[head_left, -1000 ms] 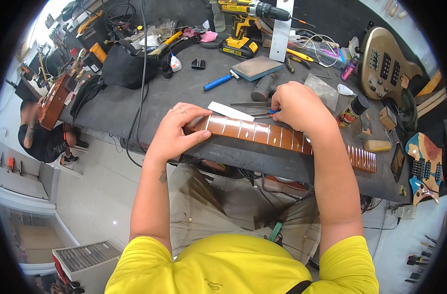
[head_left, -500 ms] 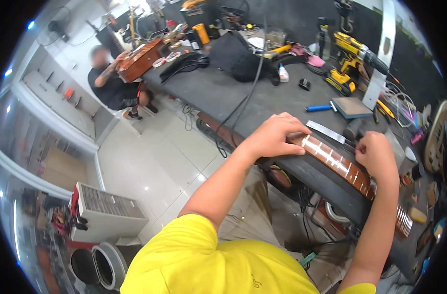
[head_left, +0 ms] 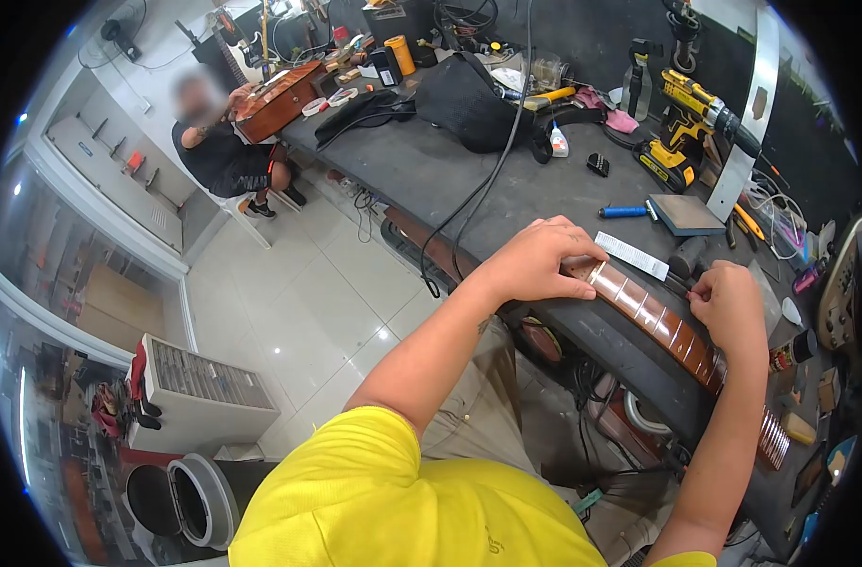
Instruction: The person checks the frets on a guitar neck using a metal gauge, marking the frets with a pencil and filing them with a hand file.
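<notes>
A guitar neck [head_left: 643, 307] with a brown fretboard and pale metal frets lies along the bench edge. My left hand [head_left: 552, 260] grips its far end, thumb on the near side and fingers over the far side. Beside the fretboard's far edge, my right hand [head_left: 728, 300] is closed with its fingertips pinched together; what they hold, if anything, is hidden. My right forearm covers part of the neck, and more frets show beyond it. A flat metal ruler [head_left: 631, 255] lies just behind the neck, between my hands.
On the dark bench [head_left: 535, 203] lie a blue-handled tool [head_left: 623, 212], a flat block [head_left: 684, 214], a yellow cordless drill [head_left: 676, 132], a glue bottle [head_left: 558, 142] and a black bag [head_left: 469, 99]. A loose cable crosses the bench. Another person [head_left: 218, 151] sits far left with a guitar [head_left: 278, 102].
The view has shifted slightly. My left hand keeps its grip on the neck's end, and my right hand stays closed beside the fretboard with little visible movement.
</notes>
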The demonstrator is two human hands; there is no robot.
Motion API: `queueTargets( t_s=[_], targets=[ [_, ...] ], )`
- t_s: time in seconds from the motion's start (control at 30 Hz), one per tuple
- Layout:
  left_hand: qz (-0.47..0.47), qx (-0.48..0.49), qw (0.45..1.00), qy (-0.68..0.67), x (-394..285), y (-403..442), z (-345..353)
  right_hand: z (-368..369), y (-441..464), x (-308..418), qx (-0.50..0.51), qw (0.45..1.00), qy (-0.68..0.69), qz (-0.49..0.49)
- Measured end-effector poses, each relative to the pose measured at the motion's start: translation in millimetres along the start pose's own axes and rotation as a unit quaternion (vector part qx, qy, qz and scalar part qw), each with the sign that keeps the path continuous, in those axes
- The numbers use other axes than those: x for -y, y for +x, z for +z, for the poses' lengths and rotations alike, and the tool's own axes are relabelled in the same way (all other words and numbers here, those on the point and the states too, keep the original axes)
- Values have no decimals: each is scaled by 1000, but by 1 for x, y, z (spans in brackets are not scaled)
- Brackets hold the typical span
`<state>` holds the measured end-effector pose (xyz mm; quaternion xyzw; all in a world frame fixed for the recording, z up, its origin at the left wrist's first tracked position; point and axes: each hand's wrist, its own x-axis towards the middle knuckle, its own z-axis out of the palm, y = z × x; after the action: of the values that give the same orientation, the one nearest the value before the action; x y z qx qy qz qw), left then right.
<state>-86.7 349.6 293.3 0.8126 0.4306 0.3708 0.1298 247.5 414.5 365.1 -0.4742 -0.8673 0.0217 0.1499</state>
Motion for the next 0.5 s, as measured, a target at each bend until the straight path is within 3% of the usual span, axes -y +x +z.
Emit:
queueTargets(
  t_s=[0.37,0.5],
  targets=[
    [-8,12,1000,6,-4,0,-4,1,4,-1,7,1000,19,-5],
    [32,-62,996,-51,-8,-2,-6,0,1,-15,-6,997,71,-25]
  ],
)
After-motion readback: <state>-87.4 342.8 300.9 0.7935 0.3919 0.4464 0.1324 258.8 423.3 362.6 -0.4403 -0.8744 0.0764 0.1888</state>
